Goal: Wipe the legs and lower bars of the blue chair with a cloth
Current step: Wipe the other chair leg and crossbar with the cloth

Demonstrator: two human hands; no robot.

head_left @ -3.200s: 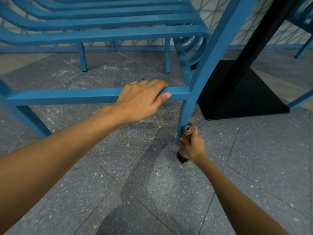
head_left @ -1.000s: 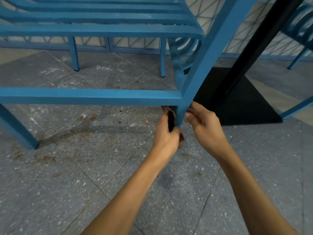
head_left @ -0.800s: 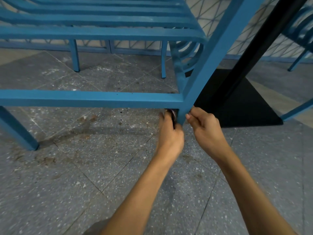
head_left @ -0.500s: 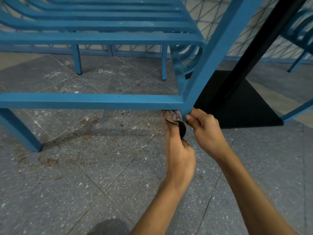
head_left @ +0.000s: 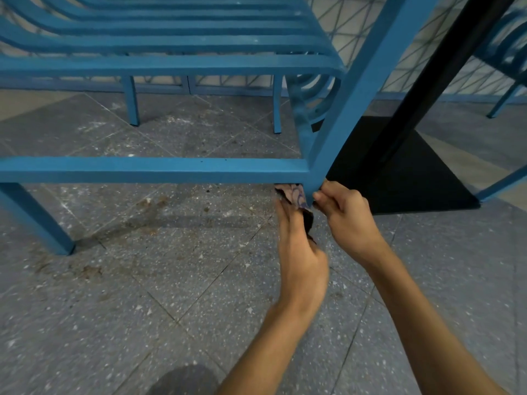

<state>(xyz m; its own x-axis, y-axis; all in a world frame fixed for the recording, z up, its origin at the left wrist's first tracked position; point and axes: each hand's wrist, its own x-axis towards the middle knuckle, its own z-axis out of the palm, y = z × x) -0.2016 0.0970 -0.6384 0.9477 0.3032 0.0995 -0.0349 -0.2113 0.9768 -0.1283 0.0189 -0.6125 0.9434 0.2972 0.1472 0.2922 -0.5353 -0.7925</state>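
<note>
Since half a second ago, almost nothing has shifted: both hands stay at the front right leg, and the view has tilted only slightly. No container is in view.

The blue chair stands on the speckled grey floor, its lower bar running across to the front right leg. Beside it a black table base lies on the floor.

The left hand, arm stretched forward, is closed around the cloth, pressing it against the leg just under the bar joint. The right hand, fingers curled narrowly, pinches at the leg's other side, touching the cloth's edge.
</note>
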